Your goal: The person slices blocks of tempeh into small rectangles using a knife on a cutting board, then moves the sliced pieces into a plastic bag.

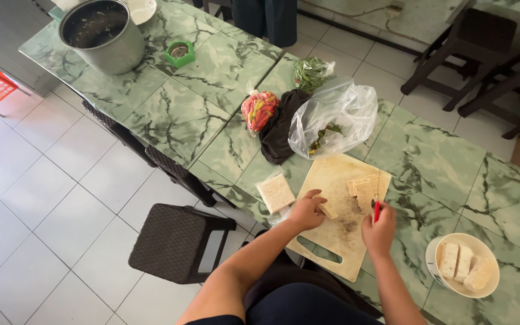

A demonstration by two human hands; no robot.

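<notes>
The slicing looks to be somewhere past its start and short of its middle: a white bowl [431,262] at the near right of the green marbled table [200,102] already holds a few pale cut slabs, while a whole square block [275,192] lies on the table just left of the cutting board [338,241], uncut, and another stack of block pieces [363,188] waits on the far part of the board. The left hand [306,212] is curled, fingers bent down onto a small pale piece [327,211] at the board's middle, pinning it. The right hand [379,232] is closed round the red handle of a knife [377,201], whose thin blade points away toward the far stack (how the blade meets the food is too fine to tell). Open room is modest: the board's near corner hangs past the table's near edge, over the person's lap, and the whole block sits close to that same edge. Just beyond the board's far side lie a clear plastic bag of greens [338,117], a dark bag [281,129] and a bag of red chillies [259,110]. Bare tabletop opens to the right of the board, between it and the bowl, and far left toward the metal pot [105,37].
</notes>
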